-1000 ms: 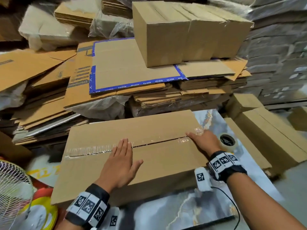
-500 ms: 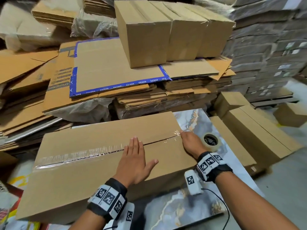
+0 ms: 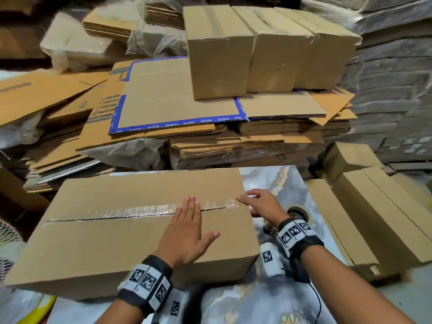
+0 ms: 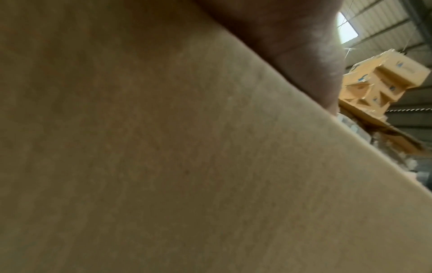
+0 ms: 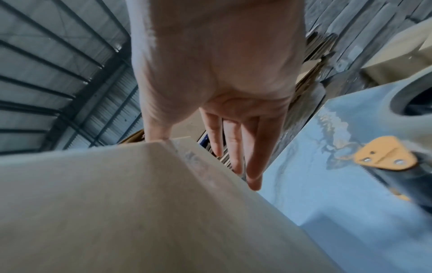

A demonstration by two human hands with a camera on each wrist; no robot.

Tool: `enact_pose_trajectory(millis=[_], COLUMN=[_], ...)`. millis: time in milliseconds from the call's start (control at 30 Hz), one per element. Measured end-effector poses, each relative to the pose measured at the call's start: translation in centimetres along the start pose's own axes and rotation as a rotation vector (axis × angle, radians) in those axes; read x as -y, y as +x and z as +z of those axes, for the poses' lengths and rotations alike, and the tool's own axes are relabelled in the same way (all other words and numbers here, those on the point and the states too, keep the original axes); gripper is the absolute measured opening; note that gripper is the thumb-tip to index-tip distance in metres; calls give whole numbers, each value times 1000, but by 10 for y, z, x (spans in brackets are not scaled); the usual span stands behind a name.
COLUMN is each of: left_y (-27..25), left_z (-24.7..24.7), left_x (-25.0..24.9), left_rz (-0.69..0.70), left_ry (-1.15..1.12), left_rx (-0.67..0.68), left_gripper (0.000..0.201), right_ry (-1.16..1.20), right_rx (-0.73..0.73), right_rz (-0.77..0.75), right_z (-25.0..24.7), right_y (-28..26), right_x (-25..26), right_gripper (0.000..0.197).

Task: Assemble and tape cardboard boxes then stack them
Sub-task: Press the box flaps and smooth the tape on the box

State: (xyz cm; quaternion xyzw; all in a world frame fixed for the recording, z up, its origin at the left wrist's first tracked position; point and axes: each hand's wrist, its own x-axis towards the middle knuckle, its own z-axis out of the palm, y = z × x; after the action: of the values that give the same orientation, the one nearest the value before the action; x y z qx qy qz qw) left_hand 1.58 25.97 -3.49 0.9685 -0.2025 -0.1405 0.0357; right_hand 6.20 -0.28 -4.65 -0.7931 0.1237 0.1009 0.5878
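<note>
At the box's right edge, my right hand [image 3: 261, 204] has fingers [image 5: 254, 153] straight and close together, thumb pressing the tape [image 3: 149, 210] end over the corner. Left hand [image 3: 187, 230] lies flat, fingers together, thumb out, on the box [image 3: 105, 242], which sits on the marbled table [image 3: 264, 300]. Tape gun [image 5: 397, 157] w/ roll just beside. Risk imo: wrinkly tape lifts at the seam if not rubbed down, box pops open when stacked.

Matt brown cardboard box [image 3: 121, 242], wrinkled glossy clear tape [image 3: 140, 210] along its seam, polished marble-patterned tabletop [image 3: 264, 307].
</note>
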Motion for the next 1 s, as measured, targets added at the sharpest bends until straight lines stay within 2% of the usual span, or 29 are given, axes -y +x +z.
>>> enact_pose_trajectory(millis=[67,133,200,267,333,400,500,600,667,767,867,1000], left_y=[-1,-2,-2,-2,-2,-2,-1,2,7,14,20,33], left_z=[0,-2,-2,-2,-1,-1,-2,-4,-6,-7,-7,-7], left_x=[-1,-2,-4,-4,-4,-6,-17,-34,-46,-62,-70,-94], left_rz=[-3,-15,-30,-41,-39,-49,-74,-69,-79,-94,-85,36], left_ry=[-12,-6,2,3,10,20,9,-11,-27,-21,-29,-30], left_rx=[-16,-16,-22,-21,-18,-18,-18,-21,-5,7,-9,-32], left_gripper=[99,98,100,102,104,106,108,111,110,108,99,93], right_ry=[51,41,45,33,6,-48,-296,-409,-288,85,201,272], right_rx=[-20,11,132,270,311,252,71,19,67,200,283,290], right_rz=[-6,-66,-105,-114,-117,-136,-244,-294,-220,-53,-16,1], right_z=[7,8,4,-2,-5,-5,0,2,-1,-9,-17,-14], right_y=[8,7,3,1,5,9,10,9,8,8,3,1], right_x=[1,-5,-11,-13,-17,-20,-26,-28,-30,-39,-38,-36], right_gripper=[57,50,32,34,37,37,48,55,62,53,52,49])
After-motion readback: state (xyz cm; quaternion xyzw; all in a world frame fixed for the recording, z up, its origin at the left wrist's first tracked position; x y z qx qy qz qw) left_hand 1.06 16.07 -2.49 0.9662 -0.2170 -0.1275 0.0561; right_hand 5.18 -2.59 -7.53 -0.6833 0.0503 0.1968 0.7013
